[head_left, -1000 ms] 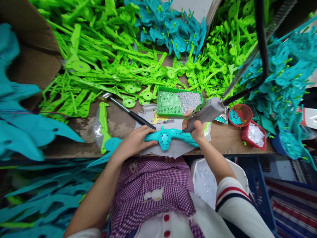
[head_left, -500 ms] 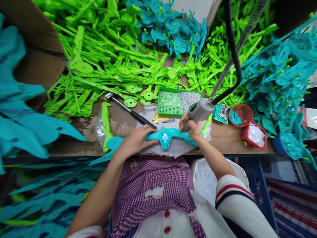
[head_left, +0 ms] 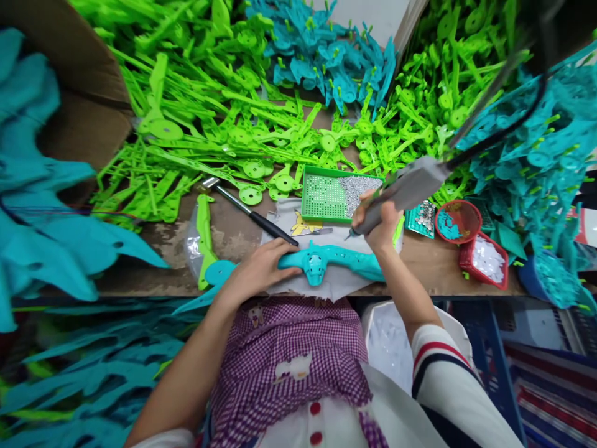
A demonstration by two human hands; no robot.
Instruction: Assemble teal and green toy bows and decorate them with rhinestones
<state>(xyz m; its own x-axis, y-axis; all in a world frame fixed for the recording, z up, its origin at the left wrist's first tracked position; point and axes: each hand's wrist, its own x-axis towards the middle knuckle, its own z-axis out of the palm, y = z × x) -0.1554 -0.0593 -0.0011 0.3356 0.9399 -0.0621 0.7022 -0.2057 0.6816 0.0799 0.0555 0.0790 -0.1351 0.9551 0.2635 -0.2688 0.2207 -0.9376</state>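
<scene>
A long turquoise plastic toy part [head_left: 345,256], with a small head-shaped piece at its middle, lies across a pale cloth [head_left: 329,289] at the table's front edge. Its left portion is under my left hand [head_left: 256,270], whose fingers and thumb close around it. My right hand [head_left: 380,227] wraps round a grey electric screwdriver [head_left: 413,183], tilted up to the right. Its tip is just above and behind the toy part, apart from it. A hammer [head_left: 254,216] with a black handle lies beyond my left hand.
Behind the cloth stands a green perforated tray [head_left: 305,208] of small screws. To the right are a small teal tray [head_left: 420,219], a round red bowl [head_left: 466,233] and a red basket [head_left: 501,274] of white pieces. Lime-green parts [head_left: 209,106] pile up behind; turquoise shapes [head_left: 51,236] hang at left.
My right hand has lifted the screwdriver off the toy part and tilted it further right, so its tip now shows. My left hand stays on the part. The view has shifted slightly.
</scene>
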